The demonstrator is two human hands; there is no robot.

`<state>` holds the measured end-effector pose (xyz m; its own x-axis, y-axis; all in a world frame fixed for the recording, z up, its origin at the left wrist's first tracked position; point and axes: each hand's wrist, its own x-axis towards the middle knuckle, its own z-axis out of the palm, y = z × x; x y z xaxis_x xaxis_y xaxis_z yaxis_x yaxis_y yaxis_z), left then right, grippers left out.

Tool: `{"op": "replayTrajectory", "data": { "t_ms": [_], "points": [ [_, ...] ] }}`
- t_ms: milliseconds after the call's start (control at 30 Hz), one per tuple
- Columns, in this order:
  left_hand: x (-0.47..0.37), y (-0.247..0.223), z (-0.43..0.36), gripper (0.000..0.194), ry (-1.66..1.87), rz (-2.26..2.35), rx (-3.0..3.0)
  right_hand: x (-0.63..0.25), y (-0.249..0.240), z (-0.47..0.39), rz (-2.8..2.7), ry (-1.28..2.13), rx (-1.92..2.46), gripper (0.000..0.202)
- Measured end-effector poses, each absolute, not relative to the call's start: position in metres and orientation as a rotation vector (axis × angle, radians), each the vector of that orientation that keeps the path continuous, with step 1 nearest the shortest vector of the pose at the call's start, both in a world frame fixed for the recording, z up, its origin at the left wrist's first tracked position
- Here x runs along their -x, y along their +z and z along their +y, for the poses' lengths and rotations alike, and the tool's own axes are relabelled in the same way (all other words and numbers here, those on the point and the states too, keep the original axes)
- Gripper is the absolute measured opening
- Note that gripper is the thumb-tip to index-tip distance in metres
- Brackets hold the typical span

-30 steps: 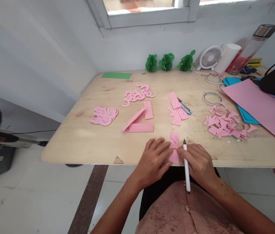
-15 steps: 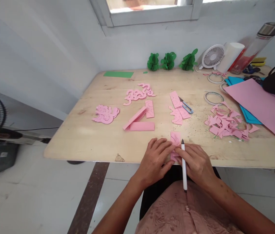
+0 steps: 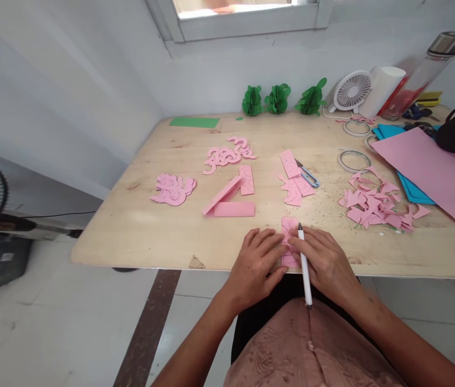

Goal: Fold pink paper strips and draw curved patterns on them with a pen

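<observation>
In the lower middle of the frame, at the near edge of the wooden table [image 3: 139,236], the left hand [image 3: 256,263] lies flat with its fingers spread lightly, pressing down the left side of a small pink paper strip [image 3: 289,228]. The right hand [image 3: 326,263] is curled around a white pen [image 3: 304,266], pinched between thumb and fingers, and its fingertips also rest on the strip's right side.

The strip is a narrow rectangle whose long axis runs from the table edge away toward the window — nearly vertical in the frame, its far end poking out above the fingers with curved lines drawn on it. The pen lies almost parallel to it, dark tip pointing up-frame and sitting on the paper, tail slanting down toward the person's lap.

The likely trouble lies in the strip's place: its near end sits right at the table's edge, so a slack press from the left hand could let it slide or tip off. Both hands also hide most of the strip, so a curve could wander off line or run over the paper's side. A hard stroke might crease the thin paper.

Higher in the frame lie folded pink strips [image 3: 233,208], pink cut-outs [image 3: 173,189], small snips [image 3: 307,176] and a heap of pink scraps [image 3: 375,207] — all well apart from the hands.
</observation>
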<state>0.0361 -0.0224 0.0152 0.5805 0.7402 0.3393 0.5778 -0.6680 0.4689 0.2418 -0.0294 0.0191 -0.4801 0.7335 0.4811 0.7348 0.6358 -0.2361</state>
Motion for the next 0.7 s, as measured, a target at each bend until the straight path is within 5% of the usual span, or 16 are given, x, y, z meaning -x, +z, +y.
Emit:
{"op": "replayTrajectory", "data": {
  "t_ms": [700],
  "points": [
    [-0.049,0.016,-0.028,0.030,0.749,1.189,-2.447,-0.253,0.017,-0.020,-2.393,0.025,1.098,0.030]
  ]
}}
